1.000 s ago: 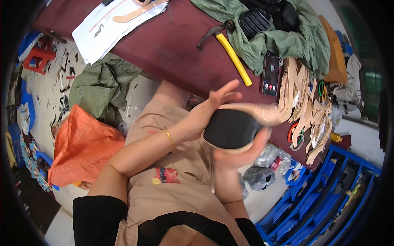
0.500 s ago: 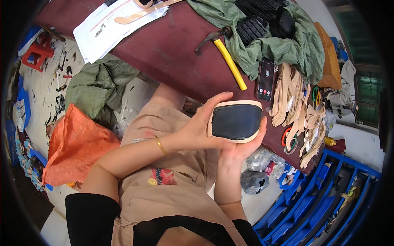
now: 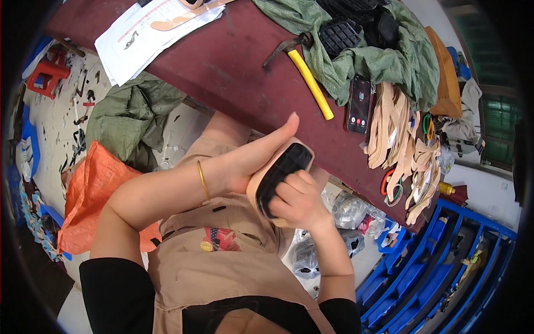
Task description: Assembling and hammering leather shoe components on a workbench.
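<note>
Dark lit phone screen (image 3: 359, 104) beside white printed sheets (image 3: 146, 34).

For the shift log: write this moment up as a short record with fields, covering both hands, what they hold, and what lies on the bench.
Left hand: left hand cups the tan sole piece from the side, thumb stretched up.
Right hand: right hand presses its fingers on the black tread pad.
Held item: black pad sits on the tan piece, over the person's lap.
Bench: dark red table.
On bench: yellow-handled hammer, phone, white papers, green cloth, stack of tan cut-outs.
Floor: orange bag, blue racks.
</note>
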Demonstrator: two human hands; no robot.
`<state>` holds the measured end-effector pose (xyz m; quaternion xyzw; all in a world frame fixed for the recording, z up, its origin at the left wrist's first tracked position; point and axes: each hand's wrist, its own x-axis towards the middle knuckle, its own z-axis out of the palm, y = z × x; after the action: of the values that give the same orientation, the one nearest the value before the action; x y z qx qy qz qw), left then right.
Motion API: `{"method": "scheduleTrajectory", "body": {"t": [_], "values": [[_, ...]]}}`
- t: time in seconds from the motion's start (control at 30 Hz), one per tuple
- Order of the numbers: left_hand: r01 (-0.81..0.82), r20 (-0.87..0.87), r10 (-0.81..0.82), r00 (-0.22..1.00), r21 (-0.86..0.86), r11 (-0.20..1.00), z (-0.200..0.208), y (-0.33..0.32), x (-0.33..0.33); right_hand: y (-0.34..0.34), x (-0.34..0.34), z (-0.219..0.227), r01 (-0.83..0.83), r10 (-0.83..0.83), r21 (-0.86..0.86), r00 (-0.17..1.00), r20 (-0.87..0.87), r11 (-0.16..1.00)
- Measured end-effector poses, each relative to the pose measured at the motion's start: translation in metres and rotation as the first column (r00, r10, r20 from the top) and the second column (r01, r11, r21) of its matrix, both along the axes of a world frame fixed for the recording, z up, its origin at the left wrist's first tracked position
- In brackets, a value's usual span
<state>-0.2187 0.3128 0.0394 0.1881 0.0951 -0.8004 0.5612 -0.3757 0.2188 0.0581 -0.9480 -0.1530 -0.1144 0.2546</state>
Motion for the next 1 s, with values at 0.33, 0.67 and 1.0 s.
{"method": "scheduleTrajectory", "body": {"t": [0.33, 0.67, 1.0], "values": [[-0.180, 0.519, 0.463, 0.719, -0.505, 0.844, 0.031, 0.006, 0.014, 0.038, 0.012, -0.010, 0.523, -0.047, 0.708, 0.788, -0.614, -0.475], [-0.119, 0.718, 0.608, 0.339, -0.608, 0.785, 0.019, 0.003, -0.001, 0.036, 0.005, -0.029, 0.764, -0.386, 0.533, 0.645, -0.660, 0.364], [-0.242, 0.523, 0.502, 0.689, -0.487, 0.839, 0.014, -0.009, 0.013, 0.027, -0.004, -0.040, 0.608, -0.122, 0.790, 0.792, -0.598, 0.077]]}}
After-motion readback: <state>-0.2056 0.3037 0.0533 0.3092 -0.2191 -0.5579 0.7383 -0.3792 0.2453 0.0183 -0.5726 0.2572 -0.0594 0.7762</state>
